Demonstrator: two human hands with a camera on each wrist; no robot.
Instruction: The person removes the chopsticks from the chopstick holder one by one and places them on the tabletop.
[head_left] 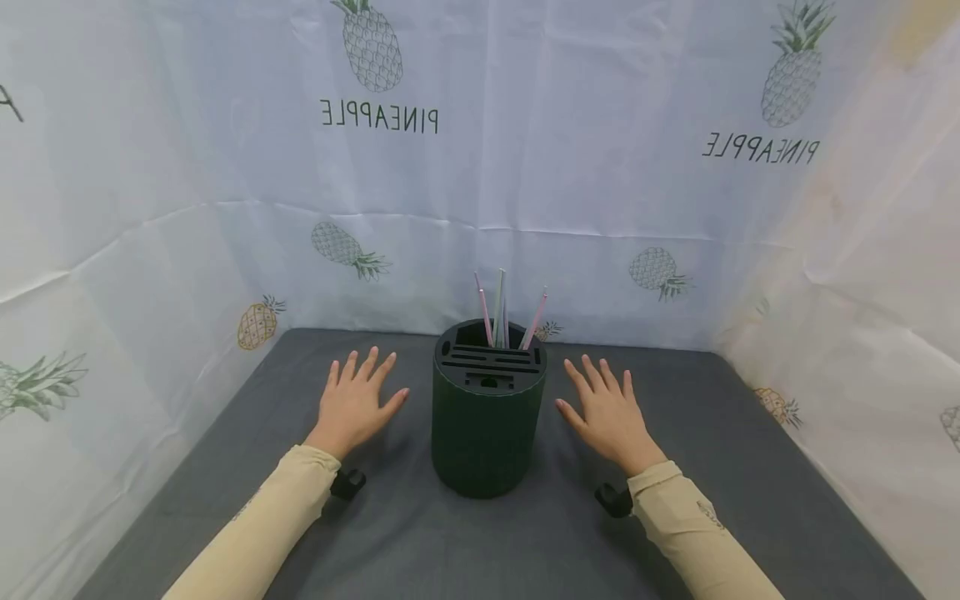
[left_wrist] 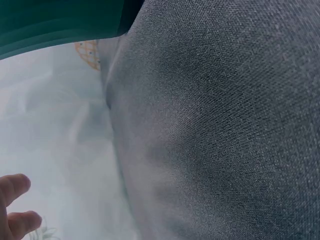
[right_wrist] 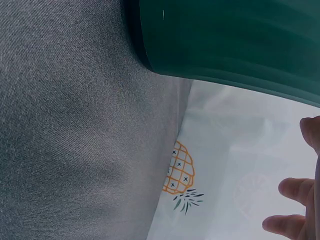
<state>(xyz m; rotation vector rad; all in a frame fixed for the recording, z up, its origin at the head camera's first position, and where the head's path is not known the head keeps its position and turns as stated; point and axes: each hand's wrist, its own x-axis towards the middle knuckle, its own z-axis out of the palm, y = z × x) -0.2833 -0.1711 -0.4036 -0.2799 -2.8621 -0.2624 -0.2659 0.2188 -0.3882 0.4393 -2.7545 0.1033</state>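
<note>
A dark green round holder (head_left: 486, 433) with a black slotted top stands upright on the grey cloth between both hands. Several thin straws or sticks (head_left: 498, 312), pink and pale green, lean out of its rear opening. My left hand (head_left: 354, 407) is to its left, palm down, fingers spread and holding nothing. On the other side my right hand (head_left: 606, 410) mirrors it, fingers spread, apart from the holder. Both wrist views show the holder's green wall (left_wrist: 60, 22) at the top, with a few fingertips (right_wrist: 295, 190) at the edge of the right one.
The dark grey cloth (head_left: 480, 558) covers the table. White curtains with pineapple prints (head_left: 257, 325) hang behind and along both sides. A small black wrist mount (head_left: 348, 484) sits under the left sleeve, another (head_left: 613, 500) under the right.
</note>
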